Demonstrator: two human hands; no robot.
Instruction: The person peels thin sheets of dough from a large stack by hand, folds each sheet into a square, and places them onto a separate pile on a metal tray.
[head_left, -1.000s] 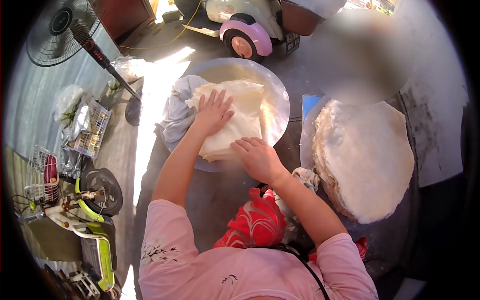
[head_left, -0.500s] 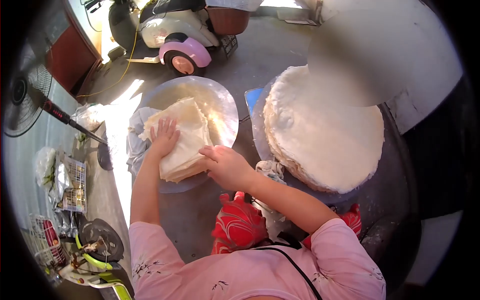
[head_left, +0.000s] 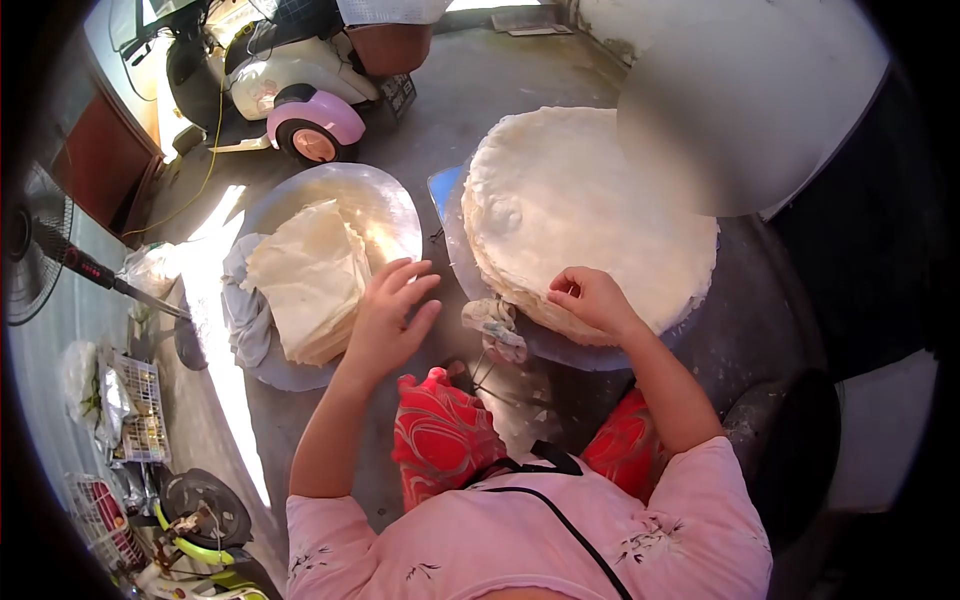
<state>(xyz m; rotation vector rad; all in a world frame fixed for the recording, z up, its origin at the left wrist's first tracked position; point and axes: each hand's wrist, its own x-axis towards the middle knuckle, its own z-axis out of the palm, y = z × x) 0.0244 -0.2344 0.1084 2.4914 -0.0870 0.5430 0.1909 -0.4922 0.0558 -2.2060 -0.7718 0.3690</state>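
A large stack of thin round pale sheets [head_left: 590, 200] lies on a round base at the right. My right hand [head_left: 590, 303] is over the stack's near edge, its thumb and fingers pinched together; anything between them is too small to make out. At the left, a stack of folded sheets [head_left: 308, 280] lies on a round metal tray [head_left: 395, 205]. Just right of this folded stack is my left hand [head_left: 395, 320], its fingers spread and holding nothing. A grey cloth [head_left: 245, 315] lies along the tray's left side.
A crumpled cloth [head_left: 495, 325] sits between the two stacks. A scooter with a pink fender [head_left: 325, 115] stands at the back left. A fan [head_left: 35, 240] and a wire basket [head_left: 145, 410] are at the left. A pale, blurred round shape [head_left: 760, 90] covers the upper right.
Both hands have left the folded stack. My left hand has moved right and lifted off it; my right hand has moved right to the large stack. The view has shifted.
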